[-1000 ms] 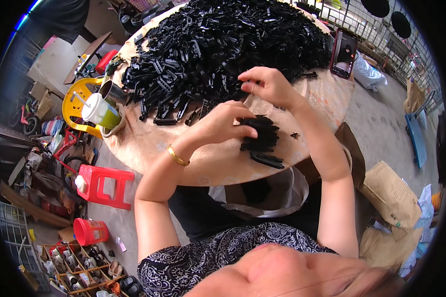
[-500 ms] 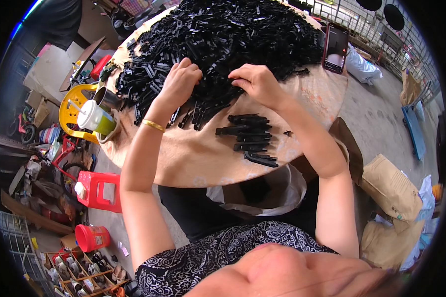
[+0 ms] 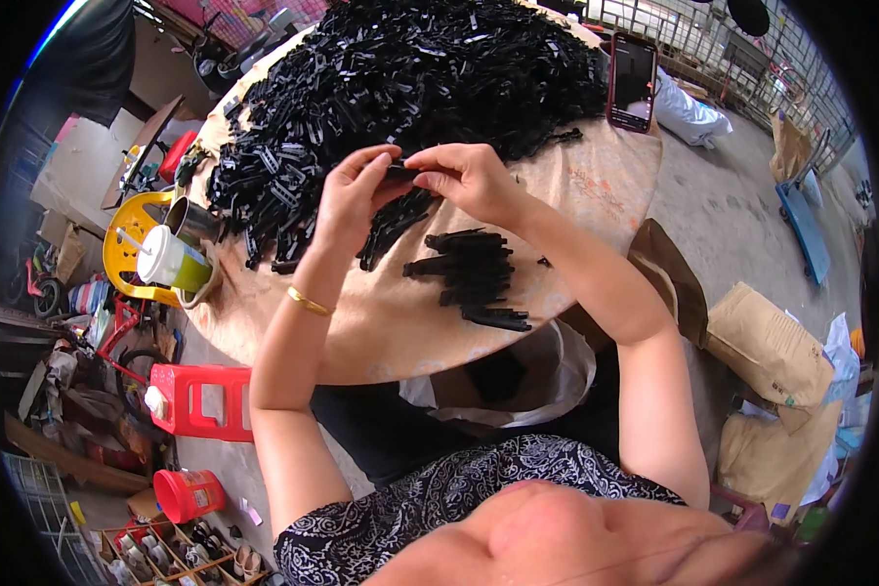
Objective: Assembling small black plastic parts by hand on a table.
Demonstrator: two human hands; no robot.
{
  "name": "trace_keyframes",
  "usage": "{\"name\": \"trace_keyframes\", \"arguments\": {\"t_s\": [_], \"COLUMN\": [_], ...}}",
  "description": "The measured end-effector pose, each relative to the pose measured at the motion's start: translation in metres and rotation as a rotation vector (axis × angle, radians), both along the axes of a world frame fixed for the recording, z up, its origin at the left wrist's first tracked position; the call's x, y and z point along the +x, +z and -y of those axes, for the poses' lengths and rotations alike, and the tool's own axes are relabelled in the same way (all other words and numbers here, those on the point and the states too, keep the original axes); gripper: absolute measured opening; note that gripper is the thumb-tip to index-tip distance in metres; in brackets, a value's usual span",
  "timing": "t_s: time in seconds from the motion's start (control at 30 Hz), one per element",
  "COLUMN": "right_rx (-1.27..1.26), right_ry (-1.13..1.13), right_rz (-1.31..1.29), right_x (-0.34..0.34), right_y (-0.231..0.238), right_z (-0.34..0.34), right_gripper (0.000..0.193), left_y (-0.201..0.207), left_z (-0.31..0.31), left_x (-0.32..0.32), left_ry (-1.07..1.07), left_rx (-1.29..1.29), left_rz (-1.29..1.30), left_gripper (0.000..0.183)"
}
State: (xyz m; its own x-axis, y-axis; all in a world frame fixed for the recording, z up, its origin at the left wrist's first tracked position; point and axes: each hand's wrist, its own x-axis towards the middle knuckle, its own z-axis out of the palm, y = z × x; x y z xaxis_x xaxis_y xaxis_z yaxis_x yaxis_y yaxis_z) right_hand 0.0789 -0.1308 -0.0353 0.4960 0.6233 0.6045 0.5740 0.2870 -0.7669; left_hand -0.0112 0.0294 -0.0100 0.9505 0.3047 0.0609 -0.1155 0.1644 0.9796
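Observation:
My left hand (image 3: 350,198) and my right hand (image 3: 479,184) meet fingertip to fingertip over the near edge of a big heap of small black plastic strips (image 3: 410,78). Pinched between them is a slim black plastic strip (image 3: 400,173); its finer shape is partly hidden by the fingers. Both hands are closed on it. Closer to me, below the right wrist, lies a neat stack of similar black strips (image 3: 469,269), laid side by side on the peach tablecloth (image 3: 361,337). A tiny dark bit sits just right of that stack.
A phone (image 3: 633,83) stands at the table's right side. At the left edge are a lidded drink cup (image 3: 171,259) with a straw and a yellow chair (image 3: 127,249). Below the front edge sits an open white bag (image 3: 566,376). Red containers (image 3: 205,402) stand on the floor at left.
My hands, apart before at the heap, have come together, and a black strip now shows between their fingers. The whole view has shifted slightly; the stack looks the same.

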Motion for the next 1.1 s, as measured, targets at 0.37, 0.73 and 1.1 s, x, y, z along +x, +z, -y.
{"name": "trace_keyframes", "arguments": {"t_s": [0.37, 0.73, 1.1], "right_rx": [0.0, -0.129, -0.134], "right_ry": [-0.229, -0.092, -0.083], "right_rz": [0.357, 0.318, 0.307], "right_x": [0.0, 0.002, -0.008], "right_y": [0.002, 0.012, 0.024], "right_z": [0.003, 0.011, 0.019], "right_gripper": [0.027, 0.036, 0.027], "left_y": [-0.005, -0.001, 0.002], "left_z": [0.01, 0.007, 0.014], "left_x": [-0.013, -0.021, -0.024], "left_ry": [0.0, 0.14, 0.157], "left_rx": [0.353, 0.782, 0.742], "left_rz": [0.037, 0.126, 0.229], "left_gripper": [0.03, 0.026, 0.027]}}
